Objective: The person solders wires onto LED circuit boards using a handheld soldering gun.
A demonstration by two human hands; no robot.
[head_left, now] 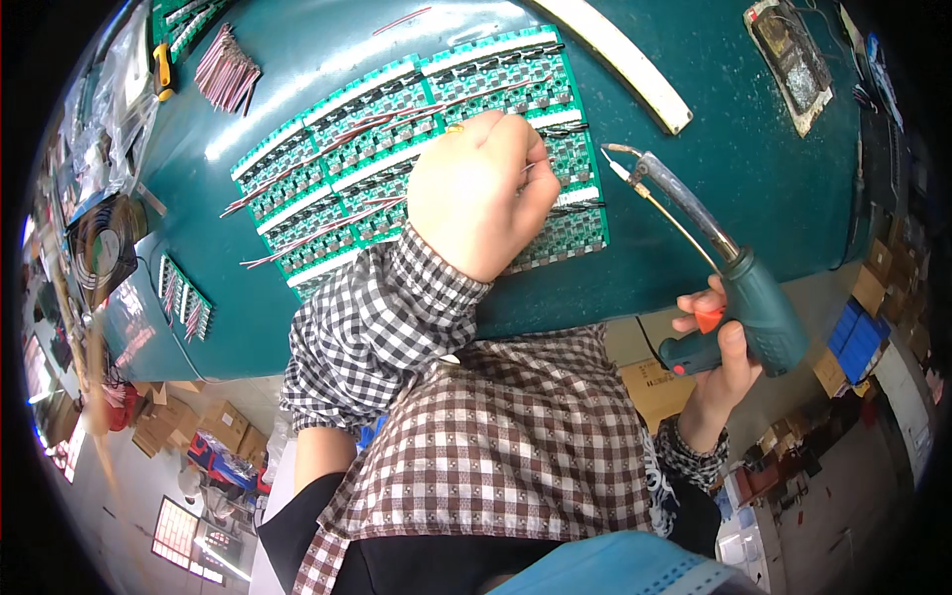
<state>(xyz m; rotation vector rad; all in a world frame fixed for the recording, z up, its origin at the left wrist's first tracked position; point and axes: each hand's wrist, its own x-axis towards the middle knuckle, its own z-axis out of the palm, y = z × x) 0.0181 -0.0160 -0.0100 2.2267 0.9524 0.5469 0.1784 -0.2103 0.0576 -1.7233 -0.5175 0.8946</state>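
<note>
My left hand [481,193] is over the green circuit board panels [377,144], its fingers curled in a pinch. A bit of thin wire shows by the fingertips, but what they hold is hidden. Red, black and white wires [327,149] lie in rows across the boards. In my right hand [727,362] is a dark green soldering gun [769,312], gripped by its handle with a finger at the orange-red trigger [708,319]. Its metal tip and thin feed tube point left, just off the right edge of the panels.
A bundle of cut wires [227,69] and a yellow-handled screwdriver [163,71] lie at the far left. A smaller board strip [183,297] sits near the left edge. Beyond the boards are a long cream-coloured bar [620,61] and a blackened tray [790,59] on the green table [694,40].
</note>
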